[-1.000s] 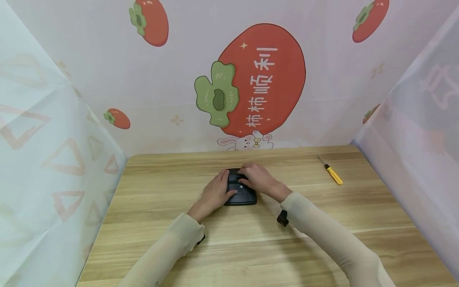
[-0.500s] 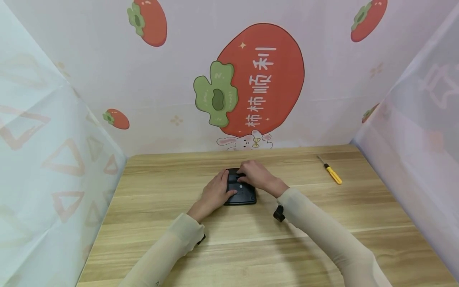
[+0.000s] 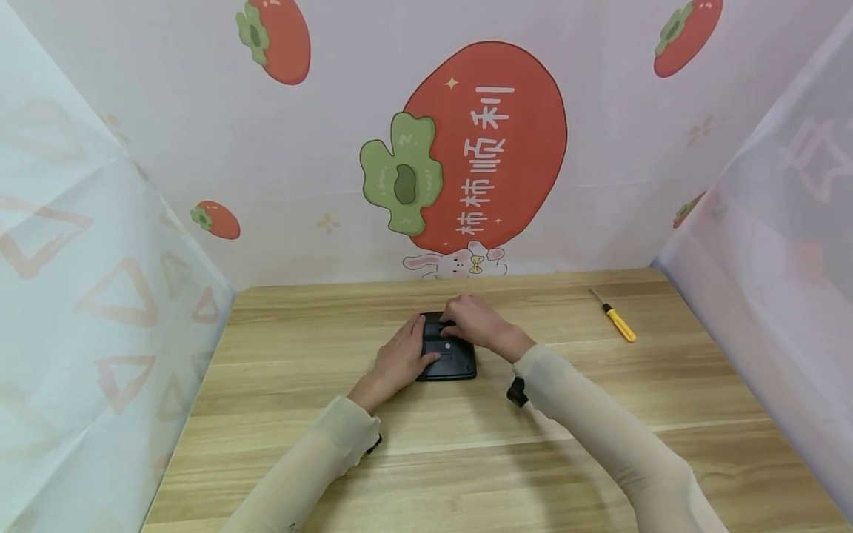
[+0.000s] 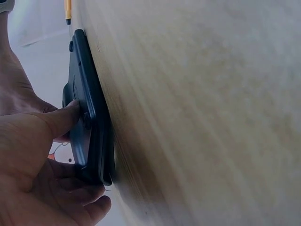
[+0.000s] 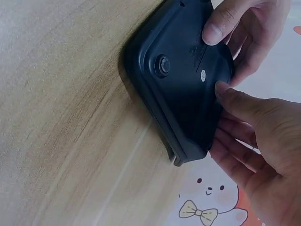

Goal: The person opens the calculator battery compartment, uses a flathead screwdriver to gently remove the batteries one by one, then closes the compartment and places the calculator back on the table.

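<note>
A black calculator point(image 3: 453, 363) lies face down on the wooden table, its back with a round foot and a small pale sticker facing up. My left hand point(image 3: 398, 359) grips its left side, thumb on the back and fingers along the edge. At the far right part, my right hand point(image 3: 478, 324) holds it with the thumb on the back and the fingers curled at the far edge, as the right wrist view shows of the calculator point(image 5: 181, 70) and right hand point(image 5: 268, 141). Beneath the right fingers, part of the back is hidden.
A yellow-handled screwdriver point(image 3: 620, 323) lies at the far right of the wooden table point(image 3: 426, 474), its shaft pointing to the back. Behind stands a white backdrop point(image 3: 320, 148) with printed persimmons. White sheets point(image 3: 80, 259) hang along the left and right sides.
My right hand has shifted slightly away from me along the calculator's back, and its wrist has moved a little to the left. My left hand and the calculator stay in place.
</note>
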Available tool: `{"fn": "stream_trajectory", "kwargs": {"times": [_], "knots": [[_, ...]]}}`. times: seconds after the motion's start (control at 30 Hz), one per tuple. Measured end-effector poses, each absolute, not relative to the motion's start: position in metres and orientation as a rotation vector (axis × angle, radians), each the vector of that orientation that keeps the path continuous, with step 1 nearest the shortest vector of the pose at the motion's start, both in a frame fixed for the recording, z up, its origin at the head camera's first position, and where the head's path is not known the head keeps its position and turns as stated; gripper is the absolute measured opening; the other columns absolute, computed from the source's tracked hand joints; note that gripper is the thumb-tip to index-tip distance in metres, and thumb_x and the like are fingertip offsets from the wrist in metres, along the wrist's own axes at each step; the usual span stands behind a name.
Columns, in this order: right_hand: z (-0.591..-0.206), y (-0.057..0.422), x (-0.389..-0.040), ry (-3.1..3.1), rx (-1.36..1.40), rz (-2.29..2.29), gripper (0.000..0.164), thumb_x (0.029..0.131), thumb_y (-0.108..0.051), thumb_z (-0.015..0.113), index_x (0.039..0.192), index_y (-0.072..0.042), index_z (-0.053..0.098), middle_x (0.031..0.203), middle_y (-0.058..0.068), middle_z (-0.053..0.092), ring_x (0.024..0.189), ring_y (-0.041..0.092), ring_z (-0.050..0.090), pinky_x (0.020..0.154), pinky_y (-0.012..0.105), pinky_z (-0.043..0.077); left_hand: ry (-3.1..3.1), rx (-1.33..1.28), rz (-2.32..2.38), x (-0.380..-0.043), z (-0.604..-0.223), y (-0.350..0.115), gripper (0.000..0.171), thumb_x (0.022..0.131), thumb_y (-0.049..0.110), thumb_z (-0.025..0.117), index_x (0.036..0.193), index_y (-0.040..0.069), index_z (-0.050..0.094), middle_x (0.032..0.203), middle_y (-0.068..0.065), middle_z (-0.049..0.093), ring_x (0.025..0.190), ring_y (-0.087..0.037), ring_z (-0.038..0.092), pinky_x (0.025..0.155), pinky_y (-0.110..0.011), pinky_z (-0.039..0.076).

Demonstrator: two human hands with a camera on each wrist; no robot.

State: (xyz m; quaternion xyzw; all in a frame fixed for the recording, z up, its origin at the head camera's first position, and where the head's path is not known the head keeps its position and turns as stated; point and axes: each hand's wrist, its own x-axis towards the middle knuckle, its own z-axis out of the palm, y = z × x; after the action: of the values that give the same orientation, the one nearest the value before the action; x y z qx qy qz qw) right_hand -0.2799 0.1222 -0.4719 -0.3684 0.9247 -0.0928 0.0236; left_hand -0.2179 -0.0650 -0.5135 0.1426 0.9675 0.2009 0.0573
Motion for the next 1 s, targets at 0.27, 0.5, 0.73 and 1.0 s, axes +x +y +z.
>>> {"fn": "stream_trajectory", "kwargs": {"times": [0.27, 0.5, 0.73, 1.0], "knots": [[-0.468, 0.121, -0.284, 2.829, -1.178, -0.265, 0.023, 0.095, -0.02, 0.083, 0.113, -0.005, 0.083, 0.107, 0.009, 0.08, 0.1, 0.022, 0.076, 0.087, 0.037, 0.062, 2.935, 0.42, 0.611, -0.218, -0.514, -0.064, 0.083, 0.102, 0.04, 0.072, 0.164, 0.0, 0.033, 0.17, -0.019, 0.034, 0.15, -0.035, 0.045, 0.101, -0.056, 0.056], [-0.467, 0.12, -0.288, 2.795, -1.186, -0.234, 0.024, 0.095, -0.02, 0.083, 0.114, -0.006, 0.083, 0.107, 0.008, 0.08, 0.098, 0.021, 0.076, 0.086, 0.036, 0.062, 2.945, 0.421, 0.614, -0.218, -0.514, -0.063, 0.082, 0.102, 0.04, 0.073, 0.163, 0.0, 0.034, 0.169, -0.019, 0.035, 0.149, -0.035, 0.046, 0.1, -0.056, 0.057], [-0.463, 0.117, -0.29, 2.767, -1.2, -0.213, 0.021, 0.095, -0.019, 0.083, 0.112, -0.007, 0.084, 0.102, 0.007, 0.079, 0.092, 0.019, 0.075, 0.08, 0.035, 0.061, 2.942, 0.412, 0.609, -0.218, -0.513, -0.063, 0.082, 0.102, 0.04, 0.073, 0.163, 0.0, 0.035, 0.169, -0.019, 0.035, 0.149, -0.036, 0.046, 0.1, -0.057, 0.057], [-0.462, 0.116, -0.293, 2.747, -1.23, -0.184, 0.012, 0.096, -0.018, 0.082, 0.104, -0.009, 0.086, 0.095, 0.004, 0.079, 0.08, 0.013, 0.07, 0.071, 0.031, 0.056, 2.944, 0.401, 0.601, -0.219, -0.513, -0.063, 0.083, 0.101, 0.04, 0.073, 0.163, 0.0, 0.035, 0.169, -0.019, 0.034, 0.149, -0.036, 0.047, 0.1, -0.057, 0.057]]}}
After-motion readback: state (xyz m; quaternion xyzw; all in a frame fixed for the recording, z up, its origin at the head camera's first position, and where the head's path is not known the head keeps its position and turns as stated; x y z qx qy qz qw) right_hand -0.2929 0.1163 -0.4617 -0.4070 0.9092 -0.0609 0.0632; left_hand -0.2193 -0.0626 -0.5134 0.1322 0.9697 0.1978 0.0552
